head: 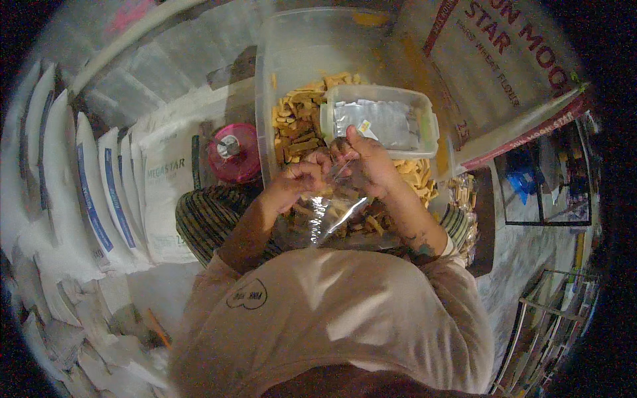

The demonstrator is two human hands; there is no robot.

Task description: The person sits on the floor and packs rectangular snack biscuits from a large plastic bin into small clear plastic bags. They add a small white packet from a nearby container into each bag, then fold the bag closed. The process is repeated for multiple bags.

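My left hand (301, 180) and my right hand (371, 161) meet at the gathered neck of a clear plastic bag (343, 214), fingers pinching it from both sides. The bag hangs over my lap and shines with glare; tan biscuit pieces show in or through it, I cannot tell which. Just beyond my hands, a small translucent plastic tub (434, 132) holds a stack of shiny clear or silvery packets (373, 122). It rests on loose biscuit pieces (298, 117) in a large translucent bin (318, 54).
A round pink object with a white centre (229, 148) stands left of the bin, beside my knee. Several white sacks (94, 199) line the left side. A printed flour sack (497, 59) leans at upper right. Bagged snack sticks (465, 194) and a metal rack (552, 313) are to my right.
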